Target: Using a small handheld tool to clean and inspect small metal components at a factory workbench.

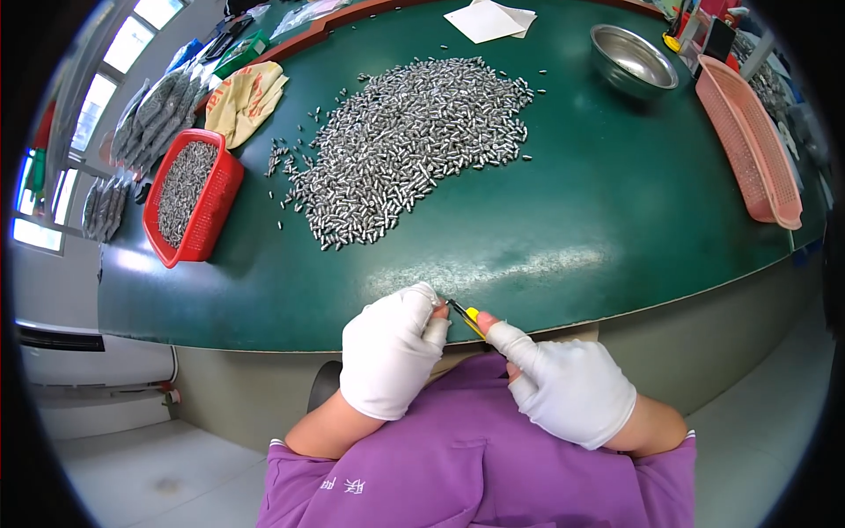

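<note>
My left hand (392, 354), in a white glove with bare fingertips, is closed in a pinch near the table's front edge. Whatever it pinches is too small and covered to make out. In the matching glove, my right hand (574, 387) grips small yellow-handled pliers (473, 319). Their dark, slim tip meets the left fingertips. Beyond both hands, a wide heap of small silvery metal cylinders (396, 141) lies loose on the green table (528, 229), with stray pieces around its edges.
A red plastic basket (231, 180) filled with similar pieces stands at the left, beside a yellowish cloth bag (246, 101) and filled clear bags (163, 114). A steel bowl (635, 62), a pink basket (748, 145) and white paper sheets (484, 21) lie at the far side and right.
</note>
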A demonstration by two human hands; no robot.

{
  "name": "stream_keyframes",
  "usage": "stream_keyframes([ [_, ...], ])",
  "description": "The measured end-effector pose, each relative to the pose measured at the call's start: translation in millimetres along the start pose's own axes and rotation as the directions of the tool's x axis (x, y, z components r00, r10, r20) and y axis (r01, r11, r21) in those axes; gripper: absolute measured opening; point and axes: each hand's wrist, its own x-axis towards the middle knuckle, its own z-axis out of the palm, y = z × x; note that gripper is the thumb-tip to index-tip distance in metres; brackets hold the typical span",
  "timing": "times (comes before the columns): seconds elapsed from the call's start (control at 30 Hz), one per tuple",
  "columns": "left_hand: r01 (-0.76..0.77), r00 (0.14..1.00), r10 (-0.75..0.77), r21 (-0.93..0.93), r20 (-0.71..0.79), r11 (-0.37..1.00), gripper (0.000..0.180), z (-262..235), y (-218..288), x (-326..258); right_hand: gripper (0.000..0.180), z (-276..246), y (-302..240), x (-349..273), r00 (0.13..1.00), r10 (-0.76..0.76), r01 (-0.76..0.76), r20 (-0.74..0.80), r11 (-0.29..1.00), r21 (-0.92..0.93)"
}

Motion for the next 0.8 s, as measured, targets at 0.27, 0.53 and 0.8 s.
stream_keyframes([
  [0.27, 0.008, 1.0, -0.008, 0.009, 0.007, 1.0, 0.011, 1, 0, -3, 0.06, 12, -4, -7, 0.997, 0.03, -0.029, -0.066, 0.999, 0.014],
  [0.53, -0.016, 1.0, 0.017, 0.013, -0.004, 1.0, 0.011, 1, 0, -2, 0.058, -5, 0, 2, 0.999, 0.019, -0.02, 0.045, 0.999, 0.034],
  [0.8, 0.035, 0.998, -0.03, -0.11, 0.05, 0.993, 0.006, -5, -3, 1, 0.062, -9, 8, 0, 0.983, 0.002, -0.039, -0.183, 0.979, -0.202],
])
